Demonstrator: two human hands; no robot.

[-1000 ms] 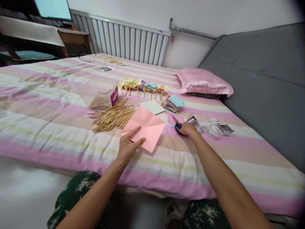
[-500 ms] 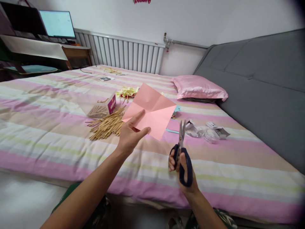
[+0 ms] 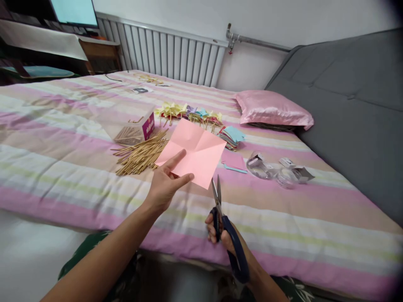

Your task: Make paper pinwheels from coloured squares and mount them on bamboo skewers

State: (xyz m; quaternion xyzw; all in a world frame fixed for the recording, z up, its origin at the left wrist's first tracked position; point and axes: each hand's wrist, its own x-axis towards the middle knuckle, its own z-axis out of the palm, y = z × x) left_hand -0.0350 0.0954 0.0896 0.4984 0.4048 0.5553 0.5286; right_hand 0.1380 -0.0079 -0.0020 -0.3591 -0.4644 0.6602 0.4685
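Note:
A square sheet of pink paper (image 3: pixel 201 155), marked with crossing creases, is held up over the bed by my left hand (image 3: pixel 165 184). The thumb and index finger lie on its near face; the other fingers are mostly hidden behind it. My right hand (image 3: pixel 228 239) grips a pair of scissors (image 3: pixel 218 197) with dark blue handles, fingers through the loops. The blades are parted and point up at the paper's lower right corner; I cannot tell whether they touch it.
Behind the paper lie thin wooden sticks (image 3: pixel 141 157), a clear box (image 3: pixel 134 132) of sticks, paper pinwheels (image 3: pixel 171 110) and a stack of coloured paper (image 3: pixel 232 136). To the right are a pink sheet (image 3: pixel 232 159), a blue strip (image 3: pixel 235 169), clear packaging (image 3: pixel 286 178) and a pink pillow (image 3: pixel 273 108).
The scissors have moved left, close to the paper's lower right corner. My left hand and the paper have shifted slightly left and down in view. More pinwheels and the paper stack now show.

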